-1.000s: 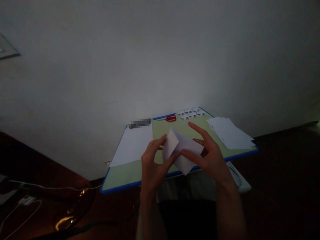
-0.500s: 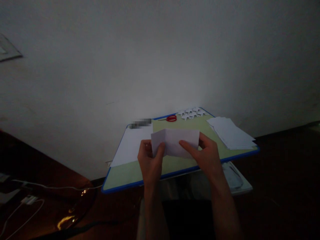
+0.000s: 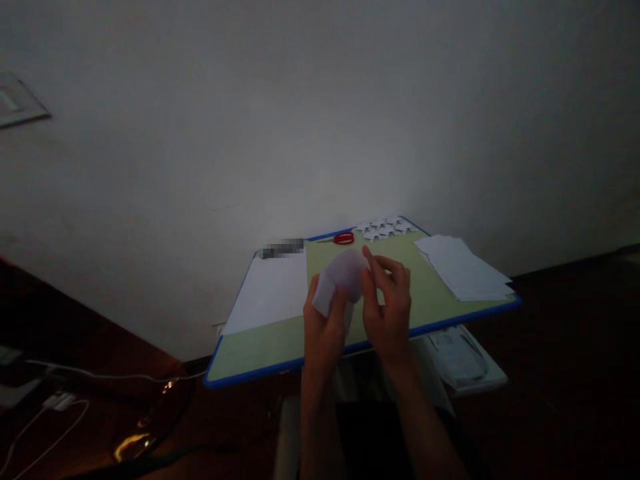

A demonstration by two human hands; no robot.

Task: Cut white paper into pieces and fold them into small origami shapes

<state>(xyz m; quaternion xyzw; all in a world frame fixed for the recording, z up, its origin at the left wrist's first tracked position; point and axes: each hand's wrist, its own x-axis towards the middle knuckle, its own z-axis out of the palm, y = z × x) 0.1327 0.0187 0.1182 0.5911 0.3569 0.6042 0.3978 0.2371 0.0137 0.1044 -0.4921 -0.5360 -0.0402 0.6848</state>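
Note:
A white piece of paper (image 3: 345,270) with a crease near its left end is held up above the table, its right part curving over. My left hand (image 3: 324,327) grips it at the left, thumb in front and fingers behind. At the other end, my right hand (image 3: 389,303) pinches the paper's upper right edge between thumb and fingers. Beyond the paper lie red-handled scissors (image 3: 343,239) at the table's back edge. Several white paper stars (image 3: 385,229) rest together at the back right.
The light green table (image 3: 265,357) has a blue rim and stands against a grey wall. A large white sheet (image 3: 273,293) covers its left side. A stack of white paper (image 3: 463,267) lies at the right. Below is a shelf (image 3: 470,363); white cables (image 3: 115,376) run at lower left.
The paper went from spread fairly flat to bent over in a curve. My right hand moved left, closer to my left hand, which shifted slightly right.

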